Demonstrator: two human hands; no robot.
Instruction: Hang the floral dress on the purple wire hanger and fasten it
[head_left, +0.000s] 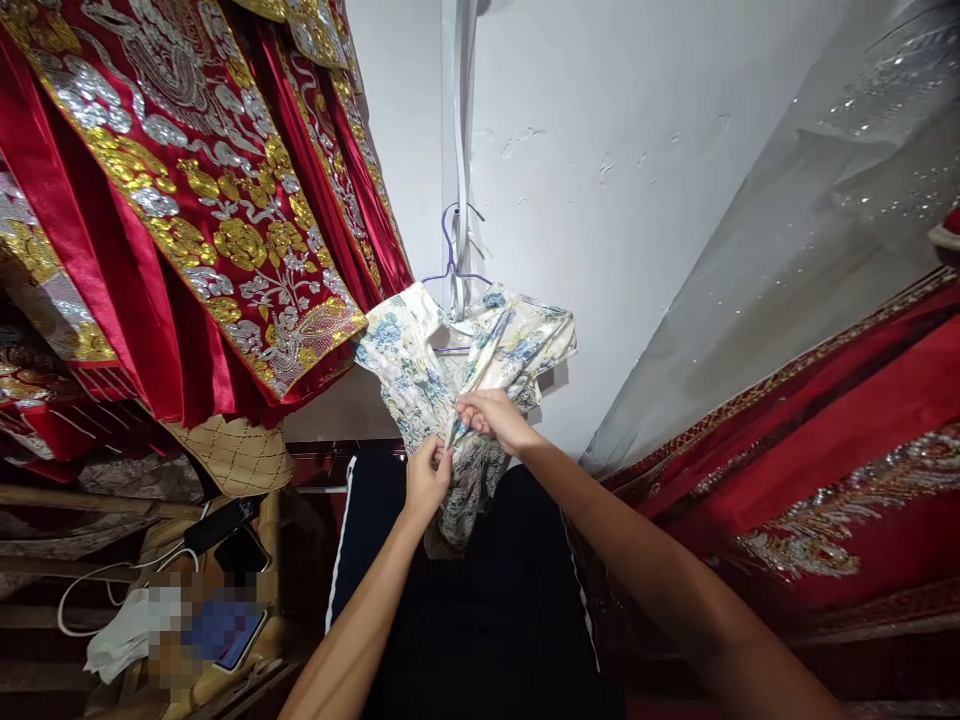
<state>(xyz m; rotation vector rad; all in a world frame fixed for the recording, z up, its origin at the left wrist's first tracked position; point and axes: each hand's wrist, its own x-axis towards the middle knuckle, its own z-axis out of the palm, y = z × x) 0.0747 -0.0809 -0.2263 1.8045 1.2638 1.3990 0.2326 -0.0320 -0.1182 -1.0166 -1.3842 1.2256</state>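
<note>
A white dress with blue and yellow flowers (410, 365) hangs in front of me on a purple wire hanger (450, 262), its lower part falling in folds towards my lap. My left hand (428, 478) pinches the dress's front edge near the waist. Slightly higher and to the right, my right hand (491, 418) is closed on the front edge of the same dress. The fabric between the two hands is gathered. Whether a fastening lies under the fingers is hidden.
Red costumes with gold and silver embroidery (247, 220) hang at left. Another red embroidered garment (847, 450) and sheer sparkling fabric (750, 250) fill the right. On a wooden chair (274, 520) at lower left lie a phone (244, 640), a white cloth (124, 635) and a cable (64, 610).
</note>
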